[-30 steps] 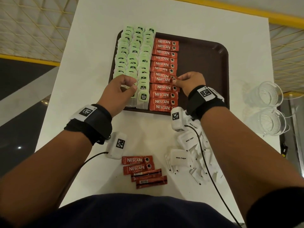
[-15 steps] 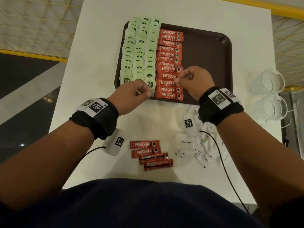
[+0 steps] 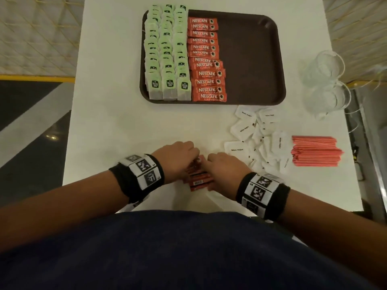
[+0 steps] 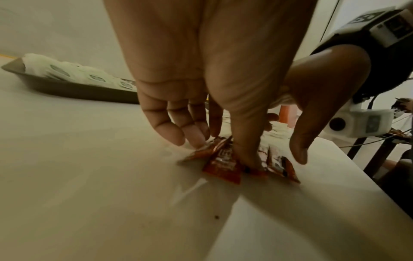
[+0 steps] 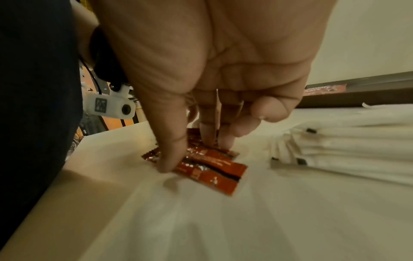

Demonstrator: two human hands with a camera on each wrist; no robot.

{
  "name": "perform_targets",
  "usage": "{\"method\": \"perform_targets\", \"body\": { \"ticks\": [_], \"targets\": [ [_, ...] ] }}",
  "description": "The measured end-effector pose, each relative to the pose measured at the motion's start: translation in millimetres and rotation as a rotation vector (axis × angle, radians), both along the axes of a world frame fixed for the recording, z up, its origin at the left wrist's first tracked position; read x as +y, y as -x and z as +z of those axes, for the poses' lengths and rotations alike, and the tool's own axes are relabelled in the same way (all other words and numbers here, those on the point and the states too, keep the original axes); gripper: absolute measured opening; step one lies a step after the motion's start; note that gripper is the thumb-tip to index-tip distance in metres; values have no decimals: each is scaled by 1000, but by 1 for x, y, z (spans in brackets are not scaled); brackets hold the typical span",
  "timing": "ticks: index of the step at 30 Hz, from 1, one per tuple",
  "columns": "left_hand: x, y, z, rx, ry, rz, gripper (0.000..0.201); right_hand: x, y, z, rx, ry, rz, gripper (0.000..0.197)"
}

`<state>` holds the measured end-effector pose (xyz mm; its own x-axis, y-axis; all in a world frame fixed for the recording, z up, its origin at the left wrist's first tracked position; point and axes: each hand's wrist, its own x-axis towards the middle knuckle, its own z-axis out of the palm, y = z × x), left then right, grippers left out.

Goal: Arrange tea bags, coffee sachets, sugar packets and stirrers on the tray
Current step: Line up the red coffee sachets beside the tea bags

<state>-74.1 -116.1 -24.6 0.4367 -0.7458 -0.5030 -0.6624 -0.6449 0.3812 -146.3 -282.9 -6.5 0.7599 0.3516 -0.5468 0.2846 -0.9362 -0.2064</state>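
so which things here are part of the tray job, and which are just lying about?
Part of the job:
- tray
- tea bags
- coffee sachets on the tray
- loose coffee sachets, left hand and right hand on them
- sugar packets
- stirrers

Lying about:
- two clear glasses, right of the tray

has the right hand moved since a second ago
Yes. The right hand has pulled back from the tray toward the body, and now touches the loose coffee sachets on the table.
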Motion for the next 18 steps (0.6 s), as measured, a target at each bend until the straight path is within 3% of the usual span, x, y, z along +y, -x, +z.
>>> {"method": "perform_targets", "body": {
  "ticks": [4,7,13,18],
  "targets": [
    [0,0,1,52,-13,53,38,6,3,-11,-92,54,14,43],
    [-1,0,0,60,-20,49,25,10,0,-11,-131,34,-32,24],
    [-1,-8,-3,-26,-24,38,15,16,-5,-9,-69,73,-104,23],
    [5,-20,-5,-9,-18,133,13,15,-11,-4,-78,20,-169,24]
  ]
}}
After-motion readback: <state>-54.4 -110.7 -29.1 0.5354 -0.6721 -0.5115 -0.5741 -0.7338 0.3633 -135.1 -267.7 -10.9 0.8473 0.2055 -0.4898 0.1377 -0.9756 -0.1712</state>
